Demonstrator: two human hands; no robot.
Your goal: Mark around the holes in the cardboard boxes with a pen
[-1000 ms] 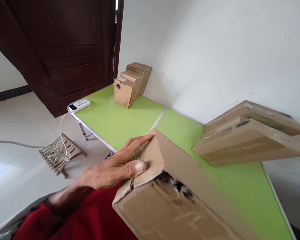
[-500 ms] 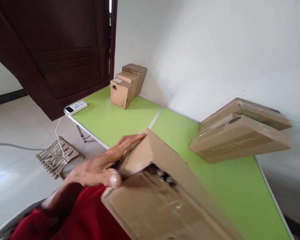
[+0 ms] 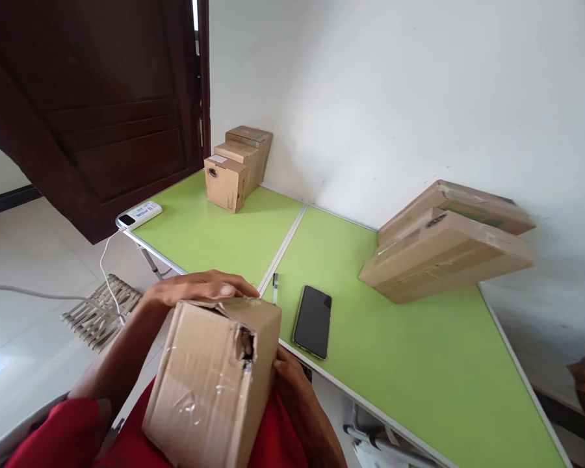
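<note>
A torn brown cardboard box (image 3: pixel 209 383) with clear tape rests upright against my lap, below the edge of the green table (image 3: pixel 419 364). My left hand (image 3: pixel 199 287) lies over the box's top far edge, fingers curled on it. My right hand (image 3: pixel 292 380) presses against the box's right side, low down, partly hidden behind it. A ragged hole shows at the box's upper right corner.
A black phone (image 3: pixel 313 321) and a small pen (image 3: pixel 275 288) lie on the table near its front edge. Several small boxes (image 3: pixel 234 166) stand at the far corner, two flat boxes (image 3: pixel 443 240) lean at the right, and a white power bank (image 3: pixel 140 213) sits at the left edge.
The box has come down from the table top toward my lap and turned upright, uncovering the phone and pen. My right hand now shows on the box's side.
</note>
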